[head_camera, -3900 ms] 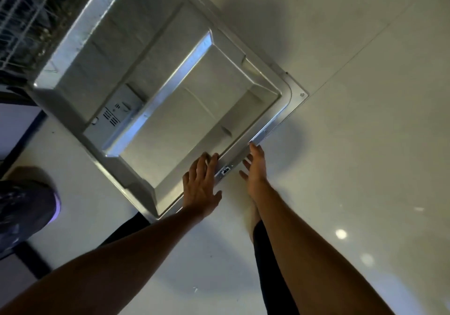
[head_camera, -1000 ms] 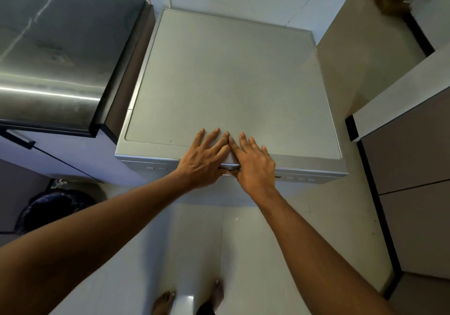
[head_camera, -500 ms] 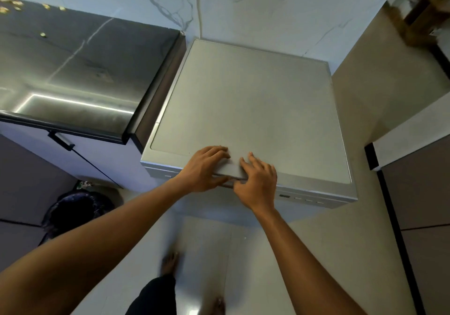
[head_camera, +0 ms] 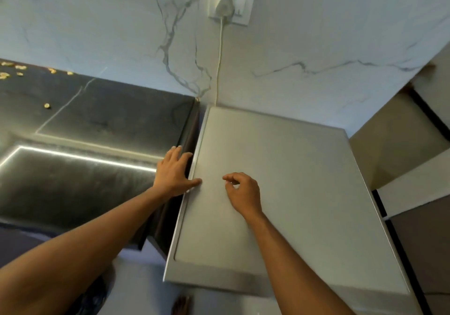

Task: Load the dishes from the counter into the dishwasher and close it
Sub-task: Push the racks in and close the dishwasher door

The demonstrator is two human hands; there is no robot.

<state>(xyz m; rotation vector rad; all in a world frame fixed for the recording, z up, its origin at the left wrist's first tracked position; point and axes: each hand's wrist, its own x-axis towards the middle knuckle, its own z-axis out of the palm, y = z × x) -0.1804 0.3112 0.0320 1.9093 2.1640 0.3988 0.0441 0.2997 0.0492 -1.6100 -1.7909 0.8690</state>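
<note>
The silver dishwasher (head_camera: 292, 193) stands against the marble wall, and I see its flat top from above; its door is out of sight below the front edge. My left hand (head_camera: 174, 171) lies spread and flat across the gap between the dark counter (head_camera: 97, 124) and the dishwasher's left rim, thumb on the metal. My right hand (head_camera: 243, 190) hovers over or rests on the dishwasher top with fingers loosely curled, holding nothing. No dishes show on the counter.
A white plug and cable (head_camera: 220, 46) run from a wall socket (head_camera: 231, 0) down behind the dishwasher. Small yellow crumbs (head_camera: 46, 105) dot the counter's far left. Brown cabinets (head_camera: 418, 217) stand at the right. My bare foot (head_camera: 181, 306) shows on the floor below.
Both hands have left the dishwasher's front edge, where they pressed the door. The left went to the counter's edge, the right up over the top. My view has risen towards the wall.
</note>
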